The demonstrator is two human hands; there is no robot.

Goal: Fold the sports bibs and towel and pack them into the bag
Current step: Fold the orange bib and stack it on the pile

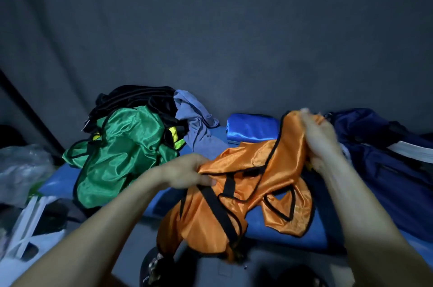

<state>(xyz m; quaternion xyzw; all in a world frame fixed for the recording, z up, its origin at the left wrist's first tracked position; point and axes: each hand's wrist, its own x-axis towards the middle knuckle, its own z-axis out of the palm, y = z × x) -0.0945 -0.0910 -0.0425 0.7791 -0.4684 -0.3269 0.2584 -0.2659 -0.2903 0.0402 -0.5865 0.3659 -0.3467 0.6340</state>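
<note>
No readable labels. Your left hand [192, 170] pinches the glossy orange bib [243, 183], black-trimmed, above the blue table [288, 235]; your right hand [319, 140], blurred, grips its top edge. Satin green bib [117, 158] lies crumpled left; navy bag [384, 158] right.

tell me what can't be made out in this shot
Head view only:
- right hand: motion blur smears the fingers gripping the orange bib.
- navy bag: dim, cut by the right edge; opening not visible.
- black bibs: the green bib covers them; count unclear.
- left hand: fingertips buried in orange fabric.
</note>
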